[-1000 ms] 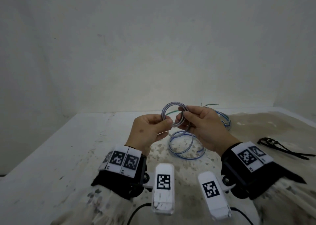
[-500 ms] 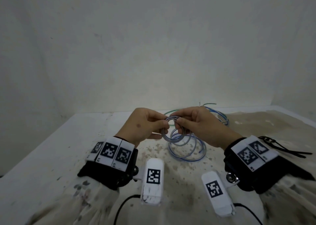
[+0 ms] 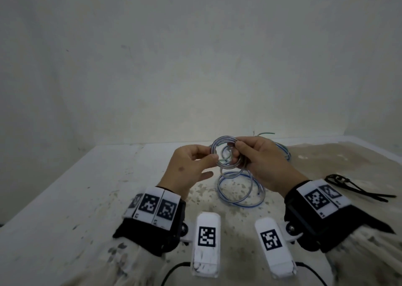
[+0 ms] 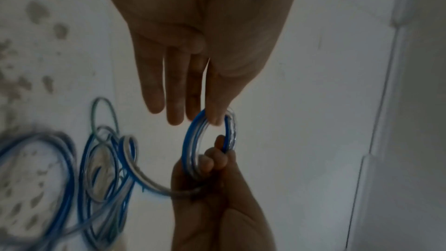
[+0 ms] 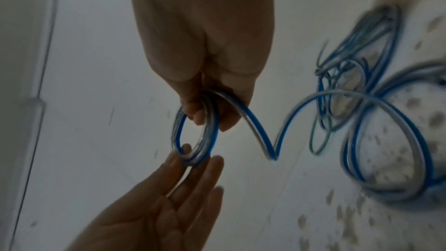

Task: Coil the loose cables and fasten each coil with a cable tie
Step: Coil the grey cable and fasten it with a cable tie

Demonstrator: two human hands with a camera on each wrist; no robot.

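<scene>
**Both hands hold a small coil above the table**

The small coil (image 3: 225, 153) of blue-and-clear cable is held in the air above the speckled table (image 3: 87, 198), between the two hands. The left hand (image 3: 187, 170) pinches the coil's near-left edge between thumb and forefinger, the other fingers nearly straight and free of it. The right hand (image 3: 263, 164) has its grip closed on the coil's opposite side, fingertips curled through the ring.

From the coil, the loose cable (image 3: 239, 190) drops in open loops to the table directly below and slightly toward the person. Beyond the coil, behind the right hand, more blue and greenish cable (image 3: 282, 150) lies near the wall. To the right of the coil, well apart, black cable ties (image 3: 352, 186) lie in a small bundle on the table.
</scene>
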